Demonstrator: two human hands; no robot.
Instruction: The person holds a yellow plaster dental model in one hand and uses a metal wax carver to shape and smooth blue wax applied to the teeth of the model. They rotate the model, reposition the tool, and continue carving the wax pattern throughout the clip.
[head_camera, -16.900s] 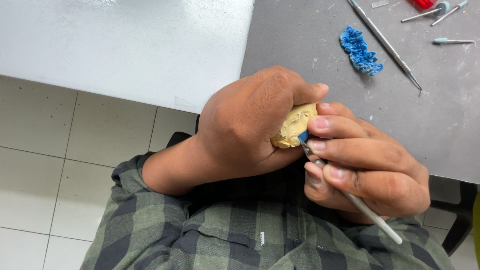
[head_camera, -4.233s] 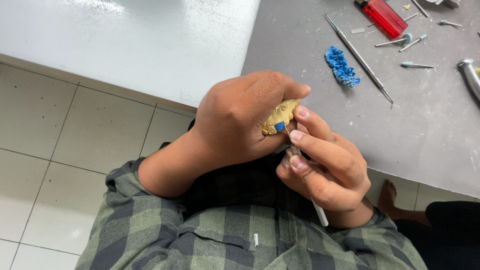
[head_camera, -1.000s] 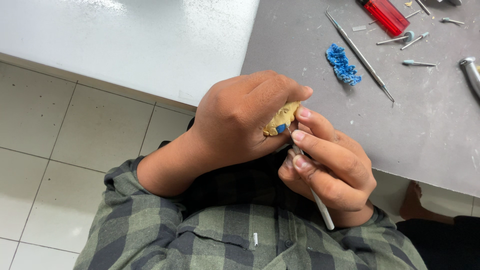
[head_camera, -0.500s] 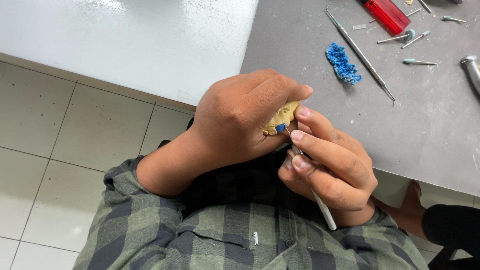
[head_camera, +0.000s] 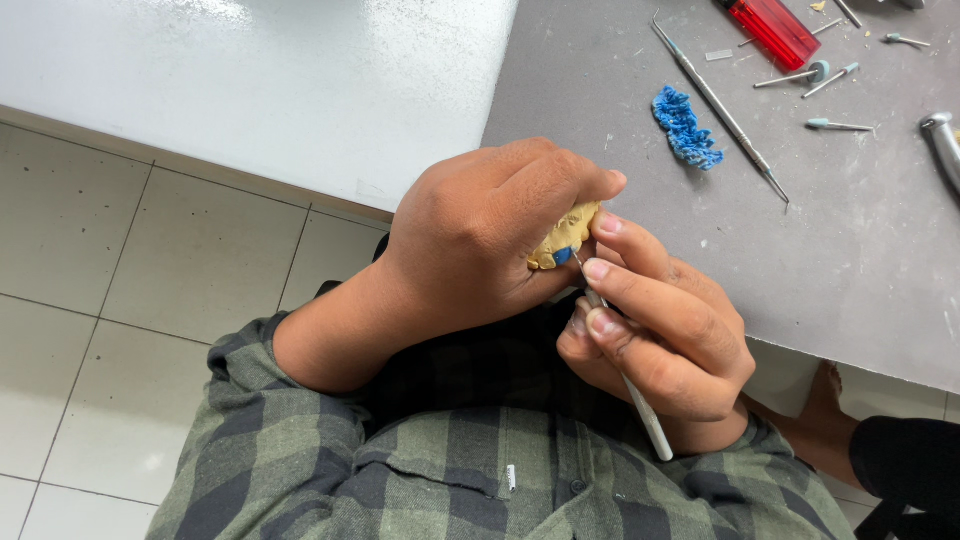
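Left hand (head_camera: 480, 240): fingers curled shut around a small yellow dental cast (head_camera: 562, 237), knuckles up, forearm running back into a rolled green plaid sleeve. Right hand (head_camera: 660, 330): just beside the cast, thumb and fingers pinched closed in a pen grip on a thin carving instrument (head_camera: 625, 375), whose tip meets the cast.

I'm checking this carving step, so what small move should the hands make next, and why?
Probably a short, light stroke of the thin tool along the blue patch. The left hand wraps the yellow model, the right hand grips the tool like a pen, and its tip already sits by that patch.
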